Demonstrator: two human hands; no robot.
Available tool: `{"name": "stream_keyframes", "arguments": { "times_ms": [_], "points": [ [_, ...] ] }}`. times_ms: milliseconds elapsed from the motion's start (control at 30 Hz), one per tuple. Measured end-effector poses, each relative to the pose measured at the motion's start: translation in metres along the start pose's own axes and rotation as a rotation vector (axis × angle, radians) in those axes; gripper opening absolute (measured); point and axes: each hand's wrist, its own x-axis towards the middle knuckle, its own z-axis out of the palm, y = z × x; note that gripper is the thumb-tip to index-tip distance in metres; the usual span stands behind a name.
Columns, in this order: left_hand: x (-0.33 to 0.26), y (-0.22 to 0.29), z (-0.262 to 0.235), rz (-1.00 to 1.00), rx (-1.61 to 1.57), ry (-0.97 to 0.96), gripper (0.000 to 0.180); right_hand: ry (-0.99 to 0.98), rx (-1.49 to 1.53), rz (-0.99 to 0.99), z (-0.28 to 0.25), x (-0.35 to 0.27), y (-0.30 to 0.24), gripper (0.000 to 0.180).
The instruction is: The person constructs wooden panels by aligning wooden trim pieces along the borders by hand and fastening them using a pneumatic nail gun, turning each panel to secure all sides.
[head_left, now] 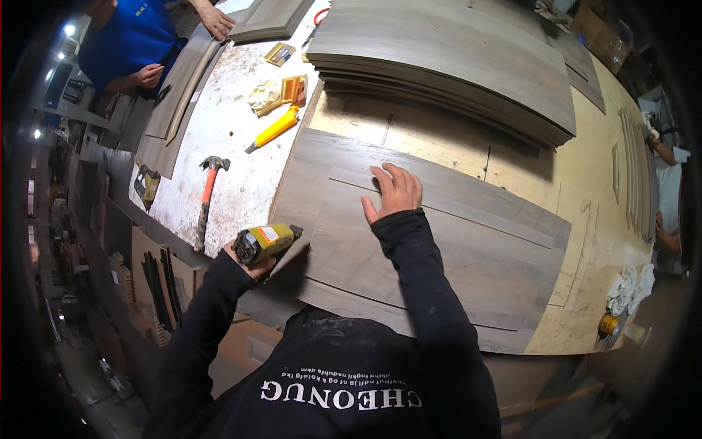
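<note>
A grey wood-grain panel door [439, 252], with a frame around its flat middle, lies on the workbench before me. My left hand [256, 269] is closed around a yellow-and-black nail gun [265, 243], by the panel's left end. The nail gun's black end points to the right, over the panel's left part. Over the upper middle of the panel is my right hand [398, 192], fingers spread and holding nothing. It seems to rest on the wood, though contact is hard to see.
Beyond the panel rises a stack of grey boards [446, 66]. A claw hammer [208, 197], a yellow utility knife [276, 129] and another nail gun [148, 184] lie on the white surface at left. A person in blue [131, 44] works far left. White rags [630, 289] lie at right.
</note>
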Motion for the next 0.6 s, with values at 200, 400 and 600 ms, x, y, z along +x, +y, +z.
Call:
{"name": "stream_keyframes", "arguments": {
  "times_ms": [200,400,600],
  "points": [
    [-0.015,-0.024,0.019,0.194,0.063,0.01,0.038,-0.383,-0.268,0.229,-0.052,-0.062,-0.01,0.07],
    [0.001,-0.026,0.019,0.129,0.184,-0.045,0.031,-0.729,-0.433,0.597,-0.123,-0.107,0.004,0.099],
    [0.014,-0.017,0.018,0.137,0.187,-0.103,0.033,-0.661,-0.399,0.681,-0.129,-0.117,0.012,0.111]
  ]
}}
